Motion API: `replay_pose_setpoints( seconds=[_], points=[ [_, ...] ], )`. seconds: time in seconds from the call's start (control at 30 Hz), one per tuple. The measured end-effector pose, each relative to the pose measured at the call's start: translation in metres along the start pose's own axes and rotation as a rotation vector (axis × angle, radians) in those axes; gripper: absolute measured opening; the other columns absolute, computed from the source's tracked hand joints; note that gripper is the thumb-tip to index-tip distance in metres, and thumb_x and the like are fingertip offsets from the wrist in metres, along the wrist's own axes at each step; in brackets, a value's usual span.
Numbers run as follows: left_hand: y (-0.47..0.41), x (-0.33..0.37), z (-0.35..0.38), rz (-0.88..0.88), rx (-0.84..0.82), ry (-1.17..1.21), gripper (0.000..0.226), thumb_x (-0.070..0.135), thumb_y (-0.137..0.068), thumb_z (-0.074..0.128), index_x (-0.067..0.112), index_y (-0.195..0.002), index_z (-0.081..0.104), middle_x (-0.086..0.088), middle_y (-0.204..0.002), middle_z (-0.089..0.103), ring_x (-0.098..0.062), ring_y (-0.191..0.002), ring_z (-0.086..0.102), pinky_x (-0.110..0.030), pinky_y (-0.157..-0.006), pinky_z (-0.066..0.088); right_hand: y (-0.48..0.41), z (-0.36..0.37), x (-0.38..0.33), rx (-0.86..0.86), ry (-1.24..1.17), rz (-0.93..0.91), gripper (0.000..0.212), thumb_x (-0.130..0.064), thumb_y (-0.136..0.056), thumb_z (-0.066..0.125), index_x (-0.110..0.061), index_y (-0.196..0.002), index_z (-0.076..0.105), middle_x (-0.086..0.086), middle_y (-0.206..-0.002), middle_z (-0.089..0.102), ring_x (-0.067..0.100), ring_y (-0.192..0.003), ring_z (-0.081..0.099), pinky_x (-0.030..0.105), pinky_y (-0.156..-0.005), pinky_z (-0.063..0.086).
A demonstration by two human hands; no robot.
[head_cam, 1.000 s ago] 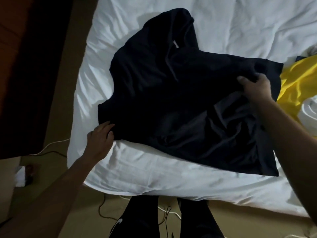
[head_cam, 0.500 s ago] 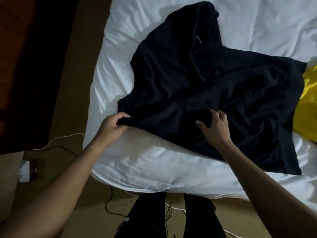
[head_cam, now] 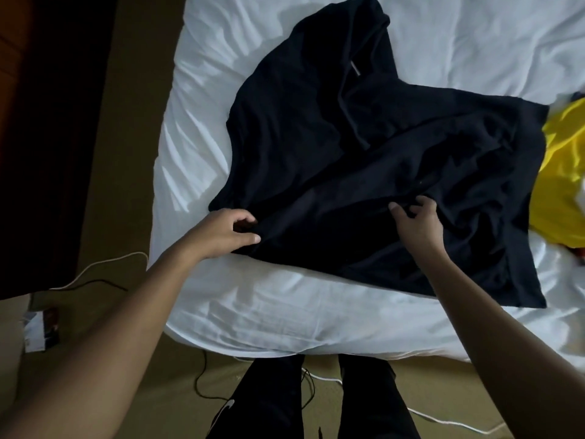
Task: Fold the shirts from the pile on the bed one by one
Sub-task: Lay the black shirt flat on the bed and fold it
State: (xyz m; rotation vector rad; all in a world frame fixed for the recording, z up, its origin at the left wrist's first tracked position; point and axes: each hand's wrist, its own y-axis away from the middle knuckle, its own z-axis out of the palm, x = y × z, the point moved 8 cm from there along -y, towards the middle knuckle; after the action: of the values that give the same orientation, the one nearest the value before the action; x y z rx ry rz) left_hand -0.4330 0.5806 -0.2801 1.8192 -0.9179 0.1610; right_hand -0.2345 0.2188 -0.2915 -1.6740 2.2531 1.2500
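Fingers of the left hand point(head_cam: 223, 234) are curled, pinching the black shirt point(head_cam: 332, 147) at its 8 o'clock edge; the right hand point(head_cam: 418, 224) bunches cloth near the shirt's middle. It's lying spread but rumpled on the bed point(head_cam: 253, 312), with no neat fold that I can see. Yellow garment point(head_cam: 566, 185) at 3 o'clock looks unfolded too, so plenty left.

One head-worn camera looks steeply down, close above the bed point(head_cam: 285, 327).
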Motion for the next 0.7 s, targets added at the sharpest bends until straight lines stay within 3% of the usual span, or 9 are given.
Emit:
replay_pose_setpoints(
  seconds=[0.1,0.17,0.27,0.33,0.4,0.47,0.57,0.63,0.7],
  points=[
    [-0.009,0.007,-0.005,-0.009,0.119,-0.097,0.012,0.040,-0.097,0.068,0.032,-0.106,0.069,0.007,-0.116,0.071,-0.017,-0.121,0.063,-0.048,-0.107,0.047,-0.027,-0.003,-0.001,0.017,-0.176,0.088,0.074,-0.050,-0.085,0.074,-0.019,-0.144,0.044,-0.002,-0.119,0.067,0.022,-0.107,0.067,0.040,-0.098,0.055],
    [-0.012,0.011,-0.019,-0.028,0.275,-0.132,0.013,0.037,-0.100,0.063,0.029,-0.109,0.068,0.003,-0.117,0.071,-0.021,-0.122,0.062,-0.050,-0.110,0.041,-0.045,-0.010,-0.007,0.042,-0.271,0.126,0.061,-0.035,-0.082,0.077,-0.020,-0.136,0.052,0.002,-0.104,0.074,0.018,-0.083,0.072,0.042,-0.083,0.063],
    [-0.014,0.027,-0.035,-0.001,0.469,-0.030,0.022,0.033,-0.103,0.060,0.019,-0.119,0.068,-0.002,-0.116,0.071,-0.021,-0.113,0.062,-0.040,-0.100,0.046,-0.071,-0.033,-0.034,0.087,-0.360,0.054,0.038,-0.017,-0.079,0.078,-0.018,-0.115,0.066,0.003,-0.089,0.077,0.012,-0.066,0.072,0.035,-0.075,0.064],
    [-0.019,0.036,-0.039,-0.009,0.521,0.075,0.021,0.031,-0.103,0.060,0.015,-0.113,0.069,0.000,-0.106,0.069,-0.017,-0.103,0.061,-0.035,-0.091,0.048,-0.084,-0.049,-0.061,0.102,-0.450,-0.034,0.030,-0.009,-0.081,0.076,-0.013,-0.109,0.066,0.004,-0.086,0.075,0.010,-0.063,0.069,0.029,-0.069,0.061],
    [-0.026,0.044,-0.041,-0.027,0.554,0.078,0.016,0.028,-0.102,0.061,0.016,-0.108,0.068,0.003,-0.100,0.067,-0.018,-0.096,0.061,-0.039,-0.091,0.051,-0.092,-0.060,-0.084,0.077,-0.482,-0.127,0.028,-0.006,-0.083,0.074,-0.014,-0.108,0.064,0.001,-0.082,0.074,0.010,-0.065,0.069,0.030,-0.072,0.061],
    [-0.030,0.058,-0.044,-0.005,0.615,-0.034,0.014,0.021,-0.097,0.063,0.019,-0.111,0.065,0.001,-0.104,0.065,-0.024,-0.100,0.063,-0.046,-0.095,0.051,-0.091,-0.063,-0.090,-0.002,-0.428,-0.210,0.029,-0.012,-0.082,0.075,-0.017,-0.109,0.065,-0.002,-0.085,0.074,0.014,-0.077,0.069,0.040,-0.085,0.061],
    [-0.023,0.108,-0.028,0.225,0.695,-0.217,0.033,0.013,-0.089,0.066,0.018,-0.121,0.060,-0.006,-0.120,0.060,-0.029,-0.114,0.056,-0.048,-0.101,0.045,-0.062,-0.059,-0.052,-0.148,-0.195,-0.263,0.031,-0.036,-0.086,0.080,-0.024,-0.113,0.068,-0.006,-0.096,0.071,0.012,-0.088,0.068,0.040,-0.092,0.058],
    [-0.014,0.155,0.008,0.501,0.602,-0.214,0.039,0.012,-0.085,0.069,0.015,-0.123,0.061,-0.004,-0.123,0.061,-0.025,-0.116,0.055,-0.042,-0.104,0.044,-0.029,-0.055,-0.010,-0.244,-0.068,-0.308,0.042,-0.046,-0.084,0.081,-0.025,-0.118,0.068,-0.007,-0.106,0.071,0.008,-0.097,0.067,0.033,-0.095,0.056],
    [-0.011,0.186,0.063,0.678,0.357,-0.249,0.045,0.016,-0.083,0.072,0.016,-0.127,0.062,0.000,-0.128,0.062,-0.021,-0.121,0.055,-0.037,-0.107,0.042,0.004,-0.048,0.037,-0.328,0.152,-0.399,0.060,-0.053,-0.080,0.082,-0.027,-0.131,0.063,-0.006,-0.128,0.064,0.010,-0.117,0.059,0.030,-0.104,0.047]
  ],
)
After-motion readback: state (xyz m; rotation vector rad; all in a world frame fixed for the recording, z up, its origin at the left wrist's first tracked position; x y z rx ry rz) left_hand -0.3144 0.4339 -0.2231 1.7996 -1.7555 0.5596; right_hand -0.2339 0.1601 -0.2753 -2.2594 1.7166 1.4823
